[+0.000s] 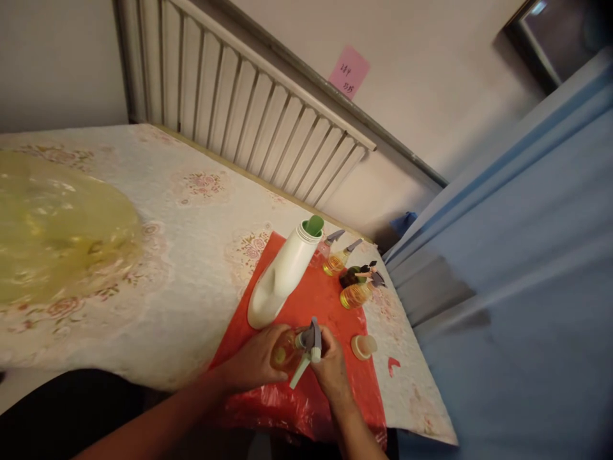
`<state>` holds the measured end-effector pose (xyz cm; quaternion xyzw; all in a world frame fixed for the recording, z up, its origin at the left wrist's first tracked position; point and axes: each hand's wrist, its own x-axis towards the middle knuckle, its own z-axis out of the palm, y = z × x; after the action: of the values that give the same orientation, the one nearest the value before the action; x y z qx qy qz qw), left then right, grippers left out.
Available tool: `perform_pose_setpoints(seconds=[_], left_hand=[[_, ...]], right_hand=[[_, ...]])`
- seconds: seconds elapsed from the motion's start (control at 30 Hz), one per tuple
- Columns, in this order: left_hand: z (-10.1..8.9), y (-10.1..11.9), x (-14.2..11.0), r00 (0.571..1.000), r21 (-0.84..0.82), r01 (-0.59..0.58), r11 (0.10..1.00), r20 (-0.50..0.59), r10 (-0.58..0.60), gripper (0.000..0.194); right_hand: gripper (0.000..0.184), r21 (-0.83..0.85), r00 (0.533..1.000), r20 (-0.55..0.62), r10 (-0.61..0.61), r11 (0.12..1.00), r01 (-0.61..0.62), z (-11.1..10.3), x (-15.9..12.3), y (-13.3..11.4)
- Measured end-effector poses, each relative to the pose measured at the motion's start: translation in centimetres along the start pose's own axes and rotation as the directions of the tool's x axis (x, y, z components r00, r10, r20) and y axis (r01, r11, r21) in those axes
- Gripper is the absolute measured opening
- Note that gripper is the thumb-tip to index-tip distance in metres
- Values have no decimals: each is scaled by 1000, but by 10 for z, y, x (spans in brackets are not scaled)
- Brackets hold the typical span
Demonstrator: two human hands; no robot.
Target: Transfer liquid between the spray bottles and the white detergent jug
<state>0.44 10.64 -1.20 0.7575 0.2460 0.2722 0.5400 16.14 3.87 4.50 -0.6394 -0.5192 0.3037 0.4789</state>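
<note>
A small clear spray bottle (pixel 286 351) with amber liquid is held over the front of a red plastic sheet (pixel 311 300). My left hand (pixel 256 361) is closed around its body. Closed at its grey-and-white spray head (pixel 311 342) is my right hand (pixel 334 372), its fingers partly hidden behind the head. Just beyond my hands, a large white bottle (pixel 285 275) stands with its neck uncapped and something green (pixel 315 225) at the mouth. To the right of my right hand, a pale cap (pixel 363 347) rests on the red sheet.
At the back right stand spray bottles with yellow liquid (pixel 355 296) (pixel 335 262) and a dark bottle (pixel 352 276). A big yellow plastic bag (pixel 67 230) covers the left of the flowered tablecloth (pixel 191 275). A radiator (pixel 249 108) and blue curtain (pixel 517 287) border the table.
</note>
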Motion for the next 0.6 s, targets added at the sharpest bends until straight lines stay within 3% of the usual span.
perform_pose_setpoints(seconds=[0.2, 0.3, 0.47, 0.6], left_hand=[[14, 19, -5, 998, 43, -33, 999, -58, 35, 72], [22, 29, -4, 999, 19, -9, 1000, -51, 10, 75], [36, 40, 3, 998, -34, 6, 999, -60, -8, 78], [45, 53, 6, 1000, -83, -8, 997, -30, 5, 83]], right_hand=[[24, 49, 998, -35, -56, 997, 58, -18, -4, -2], [31, 182, 997, -78, -11, 983, 25, -24, -5, 0], [37, 464, 999, 2, 40, 885, -36, -32, -7, 0], [38, 478, 996, 74, -39, 878, -1, -49, -9, -1]])
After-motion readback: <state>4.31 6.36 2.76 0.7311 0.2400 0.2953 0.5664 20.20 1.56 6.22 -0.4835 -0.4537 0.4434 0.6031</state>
